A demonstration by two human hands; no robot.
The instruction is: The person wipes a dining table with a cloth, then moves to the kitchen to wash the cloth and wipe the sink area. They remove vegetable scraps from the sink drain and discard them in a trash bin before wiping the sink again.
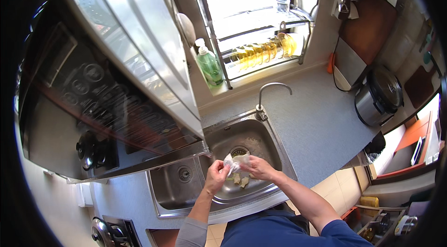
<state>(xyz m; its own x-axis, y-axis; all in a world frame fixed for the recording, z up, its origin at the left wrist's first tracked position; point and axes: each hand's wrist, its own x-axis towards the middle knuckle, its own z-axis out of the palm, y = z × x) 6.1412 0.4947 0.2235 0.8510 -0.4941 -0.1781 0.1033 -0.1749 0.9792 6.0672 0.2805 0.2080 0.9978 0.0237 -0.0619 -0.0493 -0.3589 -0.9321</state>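
My left hand (217,178) and my right hand (260,169) are close together above the larger steel sink basin (223,138). Between them they pinch a crumpled white, thin sheet (233,164), perhaps paper or plastic. A pale yellowish part of it shows near my right fingers; whether this is a separate thing I cannot tell. Below my hands, several pale, irregular pieces (244,182) lie on the basin floor. Behind the sheet, the round drain strainer (239,150) is partly hidden. Small light crumbs are scattered to its right.
A smaller basin (174,191) adjoins on the left. The slim tap (260,107) rises at the back corner. A cabinet with a glossy dark front (115,107) overhangs the left side. On the grey counter (314,121) stands an electric cooker (379,95). Green bottled liquid (209,65) stands by the window.
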